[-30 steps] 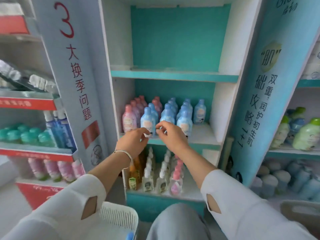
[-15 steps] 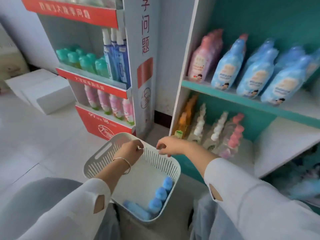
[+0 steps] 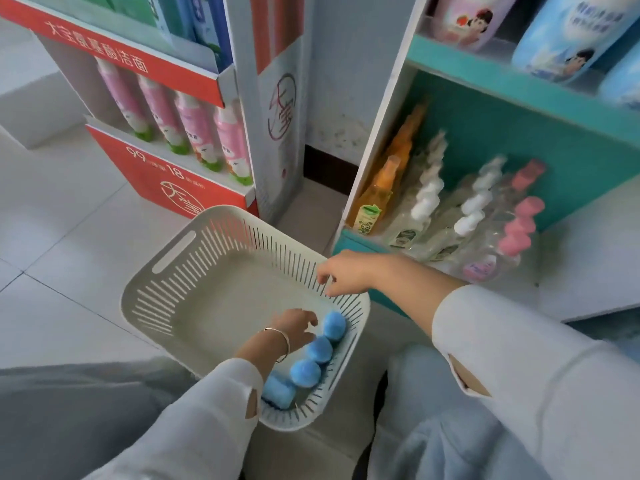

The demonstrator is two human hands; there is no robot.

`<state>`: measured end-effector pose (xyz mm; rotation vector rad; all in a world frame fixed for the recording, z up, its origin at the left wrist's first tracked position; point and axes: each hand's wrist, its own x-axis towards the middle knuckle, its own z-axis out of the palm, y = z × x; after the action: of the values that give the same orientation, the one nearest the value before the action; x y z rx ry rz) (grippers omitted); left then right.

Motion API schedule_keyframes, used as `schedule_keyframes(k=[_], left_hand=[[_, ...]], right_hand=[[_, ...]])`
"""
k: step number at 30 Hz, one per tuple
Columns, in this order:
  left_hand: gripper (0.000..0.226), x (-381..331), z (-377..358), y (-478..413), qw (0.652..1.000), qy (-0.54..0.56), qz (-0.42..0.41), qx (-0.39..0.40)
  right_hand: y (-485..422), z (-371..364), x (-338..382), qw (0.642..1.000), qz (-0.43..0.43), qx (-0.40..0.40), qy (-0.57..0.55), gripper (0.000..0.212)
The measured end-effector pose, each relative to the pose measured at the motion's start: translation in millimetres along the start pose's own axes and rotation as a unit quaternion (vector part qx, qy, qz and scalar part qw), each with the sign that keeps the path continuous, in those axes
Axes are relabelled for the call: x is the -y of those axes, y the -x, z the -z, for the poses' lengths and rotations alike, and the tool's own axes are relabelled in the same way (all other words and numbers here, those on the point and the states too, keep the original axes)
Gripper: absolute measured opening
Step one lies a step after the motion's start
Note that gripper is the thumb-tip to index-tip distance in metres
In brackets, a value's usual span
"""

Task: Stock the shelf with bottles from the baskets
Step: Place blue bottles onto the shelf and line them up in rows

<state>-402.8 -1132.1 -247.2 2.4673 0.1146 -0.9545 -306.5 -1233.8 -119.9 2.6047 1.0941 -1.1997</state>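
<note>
A white slotted basket (image 3: 180, 251) sits on the floor in front of me. Several blue-capped bottles (image 3: 304, 372) lie in a row along its near right wall. My left hand (image 3: 294, 329), with a bracelet on the wrist, is down inside the basket. Its fingers reach to the farthest blue cap (image 3: 334, 325), and a grip does not show. My right hand (image 3: 346, 271) hovers over the basket's right rim with loosely curled fingers, holding nothing. Above right, the teal shelf (image 3: 485, 71) carries blue bottles (image 3: 568, 36) and a pink bottle (image 3: 464, 19).
Under the teal shelf, a compartment holds orange spray bottles (image 3: 377, 199), clear pump bottles (image 3: 429, 202) and pink-capped bottles (image 3: 519, 223). A red display stand (image 3: 166, 181) with pink bottles is at left, close behind the basket. Tiled floor (image 3: 69, 220) lies to the left, and my knees are below.
My view dropped from the shelf to the basket. Both hands came down from the shelf edge. The left hand went into the basket toward the blue bottles, and the right stayed over the rim.
</note>
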Motion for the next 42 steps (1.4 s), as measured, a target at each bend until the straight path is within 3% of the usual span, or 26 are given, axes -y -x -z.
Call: schedule_keyframes(k=[3, 9, 11, 13, 17, 23, 26, 28, 29, 34, 38, 42], left_hand=[[0.037, -6, -17, -11, 0.998, -0.028, -0.026, 0.055], [0.036, -11, -19, -14, 0.991, -0.075, -0.08, 0.074], [0.031, -16, -23, -9, 0.992, -0.077, -0.063, 0.081], [0.022, -17, -29, -6, 0.996, -0.052, -0.041, 0.053], [0.026, -16, -16, 6, 0.998, -0.038, -0.051, -0.004], [0.033, -15, 47, 46, 0.981, 0.108, -0.094, -0.132], [0.03, -18, 81, 77, 0.956, 0.167, -0.12, -0.208], [0.014, -24, 103, 98, 0.93, 0.226, -0.13, -0.26], [0.008, -29, 113, 109, 0.912, 0.264, -0.132, -0.287], [0.022, -67, 155, 156, 0.797, 0.429, -0.17, -0.39], [0.021, -117, 183, 185, 0.774, 0.416, -0.228, -0.42], [0.021, -179, 206, 216, 0.748, 0.387, -0.285, -0.459]], right_hand=[[-3, -5, -9, 1.0, -0.008, 0.0, -0.004, 0.038], [-3, -15, -24, 0.999, -0.032, 0.014, -0.028, 0.038], [0, -15, -25, 0.999, -0.042, 0.012, -0.029, 0.038], [3, -13, -23, 0.998, -0.047, 0.006, -0.03, 0.038], [13, -8, -13, 0.998, -0.033, -0.02, -0.049, 0.036], [43, 4, -7, 0.996, -0.028, -0.055, -0.07, 0.036], [62, 11, -5, 0.989, -0.033, -0.088, -0.112, 0.036], [75, 14, -2, 0.976, -0.038, -0.118, -0.177, 0.035], [83, 16, 1, 0.967, -0.037, -0.134, -0.214, 0.033], [120, 42, 28, 0.915, 0.025, -0.245, -0.32, 0.04], [153, 70, 48, 0.878, 0.095, -0.277, -0.379, 0.058], [193, 88, 51, 0.791, 0.119, -0.412, -0.437, 0.055]])
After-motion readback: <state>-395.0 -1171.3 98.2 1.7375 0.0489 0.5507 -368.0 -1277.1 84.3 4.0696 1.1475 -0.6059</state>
